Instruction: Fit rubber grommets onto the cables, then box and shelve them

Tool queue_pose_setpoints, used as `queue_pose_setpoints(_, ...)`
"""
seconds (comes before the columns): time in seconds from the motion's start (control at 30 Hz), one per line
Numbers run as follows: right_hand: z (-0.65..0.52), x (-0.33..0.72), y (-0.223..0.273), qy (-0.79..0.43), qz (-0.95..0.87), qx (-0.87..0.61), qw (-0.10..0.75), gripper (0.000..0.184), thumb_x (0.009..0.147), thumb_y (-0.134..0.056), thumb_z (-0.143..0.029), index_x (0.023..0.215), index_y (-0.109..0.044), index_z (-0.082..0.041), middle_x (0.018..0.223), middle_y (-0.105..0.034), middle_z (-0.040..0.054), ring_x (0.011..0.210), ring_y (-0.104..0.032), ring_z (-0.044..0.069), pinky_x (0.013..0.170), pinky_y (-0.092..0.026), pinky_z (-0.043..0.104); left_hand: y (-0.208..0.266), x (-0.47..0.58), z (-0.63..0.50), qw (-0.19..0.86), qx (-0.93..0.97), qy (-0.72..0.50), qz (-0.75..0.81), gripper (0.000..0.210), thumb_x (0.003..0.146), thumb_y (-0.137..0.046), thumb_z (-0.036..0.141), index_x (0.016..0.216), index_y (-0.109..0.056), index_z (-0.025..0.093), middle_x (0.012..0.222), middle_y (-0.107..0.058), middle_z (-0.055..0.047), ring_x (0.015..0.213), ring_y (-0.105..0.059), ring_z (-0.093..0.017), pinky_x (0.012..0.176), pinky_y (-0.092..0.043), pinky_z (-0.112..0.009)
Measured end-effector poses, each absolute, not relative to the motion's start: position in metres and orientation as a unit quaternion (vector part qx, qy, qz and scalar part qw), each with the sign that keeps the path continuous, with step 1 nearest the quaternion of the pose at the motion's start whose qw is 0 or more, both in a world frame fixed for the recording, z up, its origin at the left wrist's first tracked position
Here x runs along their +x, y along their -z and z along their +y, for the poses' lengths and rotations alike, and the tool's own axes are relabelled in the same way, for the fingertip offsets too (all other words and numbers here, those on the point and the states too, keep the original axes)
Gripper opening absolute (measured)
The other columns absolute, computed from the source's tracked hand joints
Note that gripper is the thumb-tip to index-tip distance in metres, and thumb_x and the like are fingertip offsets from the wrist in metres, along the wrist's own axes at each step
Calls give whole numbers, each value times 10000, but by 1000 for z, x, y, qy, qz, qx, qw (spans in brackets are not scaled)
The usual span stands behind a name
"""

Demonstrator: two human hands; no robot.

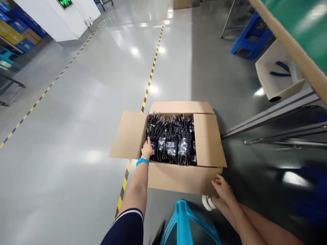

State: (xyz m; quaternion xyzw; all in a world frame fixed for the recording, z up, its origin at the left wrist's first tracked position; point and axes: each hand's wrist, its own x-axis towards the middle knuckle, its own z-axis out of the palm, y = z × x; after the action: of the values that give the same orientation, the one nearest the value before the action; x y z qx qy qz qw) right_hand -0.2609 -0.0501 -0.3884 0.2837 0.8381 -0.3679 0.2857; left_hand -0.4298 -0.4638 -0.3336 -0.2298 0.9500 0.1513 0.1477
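Note:
An open cardboard box [176,177] sits on the floor with its flaps spread outward. Inside lie several bundles of black cable [171,143], bound with clear wrap, their coloured wire ends toward the far side. My left hand [147,149], with a blue band at the wrist, reaches over the box's left edge and rests against the leftmost bundle, index finger stretched out. Part of its fingers is hidden. By the right corner of the near flap is my right hand [222,188], fingers loosely bent and apart, holding nothing visible.
A blue plastic stool [182,221] stands just before the box, beside a foot in a white sandal [208,203]. To the right are a green-topped table [309,30], its metal legs, and a cream bin [265,71] holding pliers [281,69]. Yellow-black tape [153,64] runs along the floor.

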Motion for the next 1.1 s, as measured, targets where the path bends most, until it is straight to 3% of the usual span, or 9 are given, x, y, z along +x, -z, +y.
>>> queue_pose_setpoints(0.1,-54,-260,381,358,832,270,327,319,910,-574,-321,1179,-543,-152,1040,-620,57,890,-614,171,820,-520,380,360,-426,-471,199,-224,-131,945,871,781,-650,310,1480,-146,175,1440,-378,-198,1262,-441,-342,984,-406,-498)
queue_pose_setpoints(0.27,-62,-260,375,342,831,243,365,276,914,-569,-321,1127,-574,-146,1005,-632,49,887,-618,168,825,-517,383,378,-425,-477,220,-233,-93,942,904,855,-551,435,1493,28,161,1363,-423,-226,1115,-569,-305,929,-445,-446)
queue_pose_setpoints(0.43,-75,-254,368,338,839,203,374,215,901,-590,-304,1033,-610,-135,1009,-641,49,947,-614,179,884,-495,410,375,-423,-483,246,-224,-64,941,924,834,-552,487,1498,-7,147,1155,-537,-216,947,-653,-321,820,-479,-401)
queue_pose_setpoints(0.57,-72,-253,360,342,846,175,370,209,902,-590,-297,1037,-613,-139,1029,-641,50,967,-609,180,909,-483,416,367,-420,-485,230,-201,-30,952,887,836,-535,495,1504,-26,212,1166,-495,-205,999,-619,-373,826,-468,-437)
queue_pose_setpoints(0.77,-62,-253,352,318,857,176,367,211,901,-587,-321,998,-617,-136,987,-643,47,935,-613,179,903,-480,421,381,-424,-475,241,-231,-2,943,887,841,-566,409,1507,-16,204,1193,-461,-230,998,-606,-362,776,-484,-415)
queue_pose_setpoints(0.87,-67,-251,345,328,861,155,357,224,892,-595,-325,1007,-618,-134,991,-653,53,958,-614,186,919,-468,425,386,-427,-475,250,-239,-10,938,845,845,-575,414,1502,-81,216,1226,-474,-214,1017,-602,-331,802,-489,-418)
queue_pose_setpoints(1.0,-79,-247,321,363,869,128,312,311,868,-533,-302,1116,-605,-130,1076,-652,102,1011,-613,208,939,-463,369,380,-431,-477,261,-251,-36,932,666,866,-571,392,1436,-288,196,1225,-546,-150,966,-620,-249,825,-512,-434)
queue_pose_setpoints(1.1,-81,-236,295,391,870,114,276,424,849,-450,-391,1163,-605,-152,1089,-653,108,1023,-615,222,917,-484,322,363,-427,-479,229,-249,-53,940,529,872,-576,344,1353,-417,191,1230,-566,-120,965,-620,-219,827,-525,-416)
